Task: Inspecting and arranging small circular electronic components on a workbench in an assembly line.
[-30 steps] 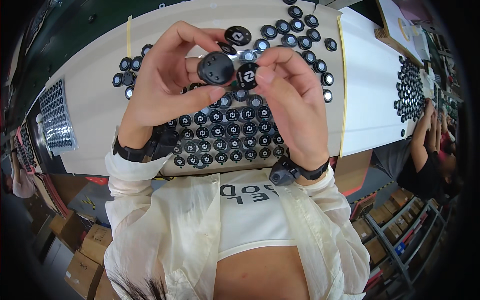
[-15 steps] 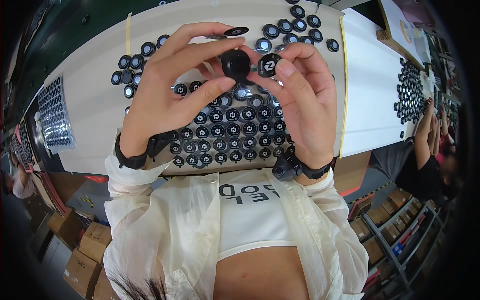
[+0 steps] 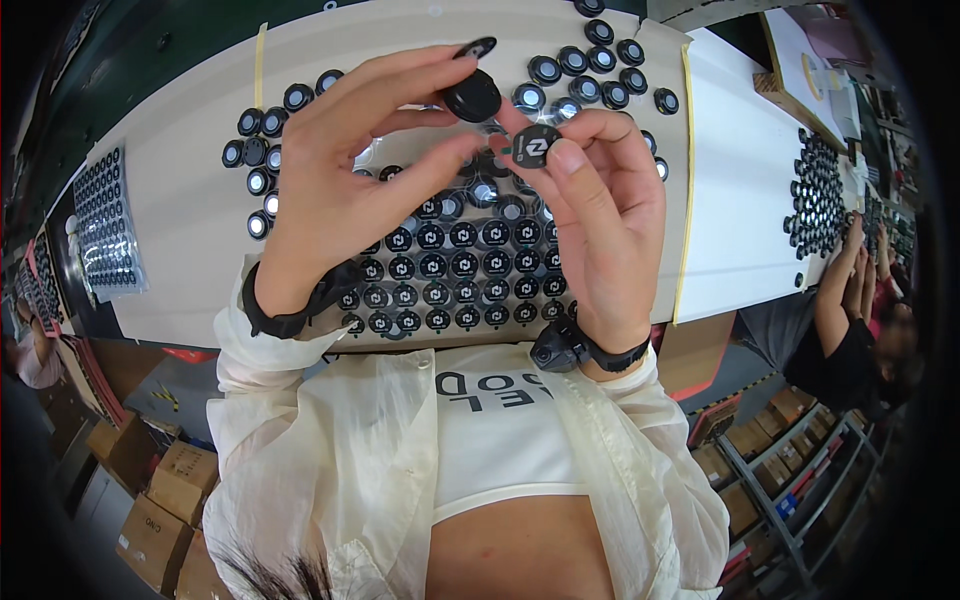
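Note:
In front of my chest both hands are raised over the table. My left hand (image 3: 355, 175) has a black round cap-like part (image 3: 472, 97) at its fingers, its thumb apart from the part. A small dark disc (image 3: 476, 47) sits at an upper fingertip of that hand; how it is held is hard to see. Between thumb and forefinger, my right hand (image 3: 605, 200) pinches a black round label (image 3: 535, 147) with a white mark. Another right finger reaches toward the cap-like part. Below lie rows of similar round labels (image 3: 463, 264) on clear backing, partly hidden by my hands.
Black round parts with pale centres stand in a left group (image 3: 273, 122) and a far right group (image 3: 572, 60). A sheet of black discs (image 3: 110, 225) lies at the far left. More parts (image 3: 825, 190) cover the white table section, near a co-worker's arms (image 3: 845, 270). Cardboard boxes (image 3: 155, 535) stand lower left.
The cap-like part has moved slightly up, and my left thumb has come away from it. The small dark disc rose too. My right hand shifted a little left and down with its label.

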`<state>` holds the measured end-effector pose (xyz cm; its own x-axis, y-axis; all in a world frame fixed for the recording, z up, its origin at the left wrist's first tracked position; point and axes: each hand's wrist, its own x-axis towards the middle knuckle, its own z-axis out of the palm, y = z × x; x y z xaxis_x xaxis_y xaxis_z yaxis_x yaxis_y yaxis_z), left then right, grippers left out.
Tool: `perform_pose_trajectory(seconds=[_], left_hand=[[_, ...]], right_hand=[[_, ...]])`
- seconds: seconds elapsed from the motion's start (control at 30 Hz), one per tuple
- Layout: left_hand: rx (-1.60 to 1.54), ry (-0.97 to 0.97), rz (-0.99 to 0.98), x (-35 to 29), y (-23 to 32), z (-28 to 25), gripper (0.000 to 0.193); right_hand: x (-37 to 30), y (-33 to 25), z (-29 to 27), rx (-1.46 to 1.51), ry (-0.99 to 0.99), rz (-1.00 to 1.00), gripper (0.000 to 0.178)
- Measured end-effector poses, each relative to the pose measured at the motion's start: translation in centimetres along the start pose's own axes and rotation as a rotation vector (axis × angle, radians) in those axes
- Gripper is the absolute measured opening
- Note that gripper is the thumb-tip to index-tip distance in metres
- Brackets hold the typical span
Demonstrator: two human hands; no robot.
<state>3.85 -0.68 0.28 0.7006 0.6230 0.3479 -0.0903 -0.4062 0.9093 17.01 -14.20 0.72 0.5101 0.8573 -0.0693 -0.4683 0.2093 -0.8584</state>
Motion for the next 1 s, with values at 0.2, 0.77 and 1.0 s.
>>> perform_pose_trajectory(seconds=[0.2,0.77,1.0], left_hand=[[0.004,-0.012,-0.034,0.2,-0.9,-0.4,0.053],[-0.011,-0.029,0.015,-0.4,0.6,-0.1,0.048],[0.074,-0.023,-0.028,-0.3,1.0,-0.1,0.049]], right_hand=[[-0.6,0.5,0.5,-0.079,-0.088,-0.079,0.019],[1.2,-0.7,1.5,-0.307,-0.02,-0.115,0.019],[1.4,-0.4,1.5,-0.301,0.0,-0.12,0.018]])
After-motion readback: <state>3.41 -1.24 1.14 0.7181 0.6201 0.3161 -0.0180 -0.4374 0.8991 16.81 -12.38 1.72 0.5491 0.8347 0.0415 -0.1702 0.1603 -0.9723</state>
